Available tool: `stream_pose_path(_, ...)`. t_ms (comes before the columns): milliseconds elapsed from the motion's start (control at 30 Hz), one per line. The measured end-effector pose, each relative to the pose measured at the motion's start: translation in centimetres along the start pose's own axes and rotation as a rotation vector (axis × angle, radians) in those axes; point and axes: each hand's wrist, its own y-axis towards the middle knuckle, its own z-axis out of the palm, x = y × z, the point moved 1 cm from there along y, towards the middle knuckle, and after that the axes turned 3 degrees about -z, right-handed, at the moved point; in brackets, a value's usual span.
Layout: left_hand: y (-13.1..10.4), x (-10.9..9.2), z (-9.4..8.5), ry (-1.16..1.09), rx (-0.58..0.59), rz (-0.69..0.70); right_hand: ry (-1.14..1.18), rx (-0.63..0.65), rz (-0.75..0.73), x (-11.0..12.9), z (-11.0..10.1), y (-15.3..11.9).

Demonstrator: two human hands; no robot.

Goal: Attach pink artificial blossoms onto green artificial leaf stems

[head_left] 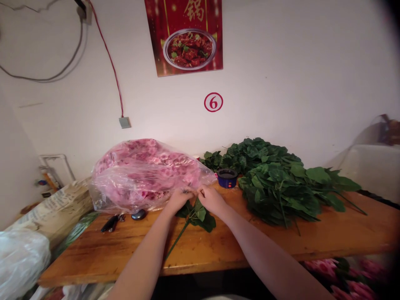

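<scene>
My left hand [180, 200] and my right hand [211, 200] meet over the middle of the wooden table, both with curled fingers. Their fingertips nearly touch at the upper end of a green leaf spray [197, 211], whose stem points down toward the table's front edge. What is pinched between the fingers is too small to make out. Right behind the hands lies a clear plastic bag [146, 175] full of pink flower heads. A small blue round pot [227, 178] with a red light stands just past my right hand.
A large heap of green leaf sprays [281, 183] covers the table's right side. Near the left lie black keys [111, 223] and a dark oval object [138, 214]. A sack [59, 206] and a plastic bag [23, 262] are left of the wooden table [218, 250]. Pink flowers [353, 287] show below right.
</scene>
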Motion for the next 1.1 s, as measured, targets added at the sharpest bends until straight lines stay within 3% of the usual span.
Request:
stream_pose_path(200, 0.1, 0.5, -0.2, -0.109, -0.07, -0.052, 0.036, -0.061, 0.035, -0.5, 0.2, 0.3)
stream_pose_path(400, -0.3, -0.1, -0.2, -0.186, -0.064, -0.076, 0.299, 0.002, 0.078, -0.4, 0.5, 0.5)
stream_pose_path(767, -0.2, -0.7, -0.2, -0.131, -0.09, -0.059, 0.209, -0.021, 0.049, 0.3, -0.4, 0.4)
stream_pose_path(1100, -0.1, -0.3, -0.3, -0.15, -0.064, -0.053, 0.334, 0.009, 0.084, -0.3, 0.3, 0.5)
